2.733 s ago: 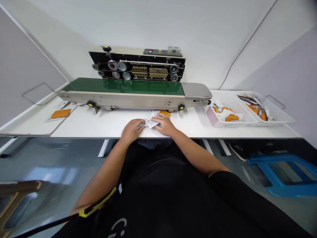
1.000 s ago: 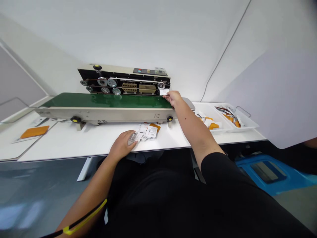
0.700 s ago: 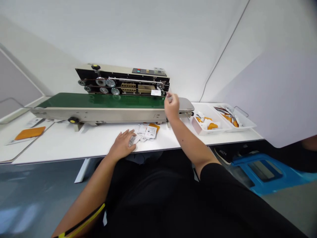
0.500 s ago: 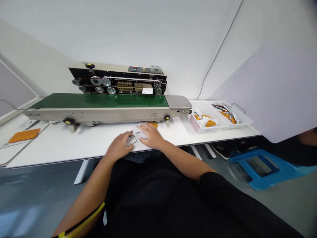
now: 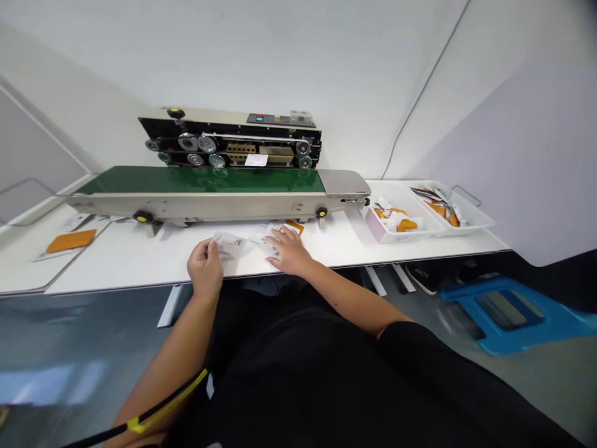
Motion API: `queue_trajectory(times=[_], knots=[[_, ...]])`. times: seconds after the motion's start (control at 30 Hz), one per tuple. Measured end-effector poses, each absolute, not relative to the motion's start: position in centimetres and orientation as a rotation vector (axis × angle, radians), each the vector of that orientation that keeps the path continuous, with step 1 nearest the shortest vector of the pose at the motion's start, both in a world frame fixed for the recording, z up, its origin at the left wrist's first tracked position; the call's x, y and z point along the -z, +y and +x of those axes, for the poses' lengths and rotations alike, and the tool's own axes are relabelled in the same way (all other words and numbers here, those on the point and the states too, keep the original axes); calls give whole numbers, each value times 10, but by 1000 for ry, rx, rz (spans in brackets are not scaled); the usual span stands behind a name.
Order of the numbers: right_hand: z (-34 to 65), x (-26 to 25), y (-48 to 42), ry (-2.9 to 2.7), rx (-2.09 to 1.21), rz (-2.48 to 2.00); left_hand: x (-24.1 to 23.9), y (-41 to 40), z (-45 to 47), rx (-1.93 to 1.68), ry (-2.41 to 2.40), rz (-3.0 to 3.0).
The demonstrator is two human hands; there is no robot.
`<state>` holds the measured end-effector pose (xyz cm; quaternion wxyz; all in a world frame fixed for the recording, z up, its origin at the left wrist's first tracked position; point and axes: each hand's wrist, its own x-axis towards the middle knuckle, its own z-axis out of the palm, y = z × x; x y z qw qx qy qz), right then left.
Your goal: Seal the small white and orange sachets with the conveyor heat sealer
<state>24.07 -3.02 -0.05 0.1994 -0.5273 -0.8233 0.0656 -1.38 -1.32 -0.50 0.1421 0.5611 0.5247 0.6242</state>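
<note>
My left hand (image 5: 206,266) pinches the left edge of a clear plastic packet (image 5: 230,246) with small dark print, lifted a little over the white table. To the right, my right hand (image 5: 290,250) lies with fingers spread over several more printed packets (image 5: 262,236). An orange piece (image 5: 295,228) shows just beyond its fingertips, partly under the machine's edge. Behind both hands stands a band sealing machine (image 5: 228,143) with a green conveyor belt (image 5: 205,180). A white card or packet (image 5: 256,160) sits upright at its rollers.
On the right, two white trays (image 5: 396,236) hold orange and white packets. Another orange piece (image 5: 71,241) lies at the table's left. A blue stool (image 5: 499,317) stands on the floor at right, near a shoe (image 5: 422,277).
My left hand has moved left and drawn a packet away from the others. My right hand stays over the pile. The white piece at the rollers has travelled left along the machine.
</note>
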Motion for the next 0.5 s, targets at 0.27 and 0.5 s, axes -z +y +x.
queue_trajectory(times=[0.27,0.5], knots=[[231,-10,-28,-2135,-204,-1322,9,0,-10,-1633,1122,1323],[180,-30,-15,-1813,-718,-1193,5,-4,-20,-1212,1201,1650]])
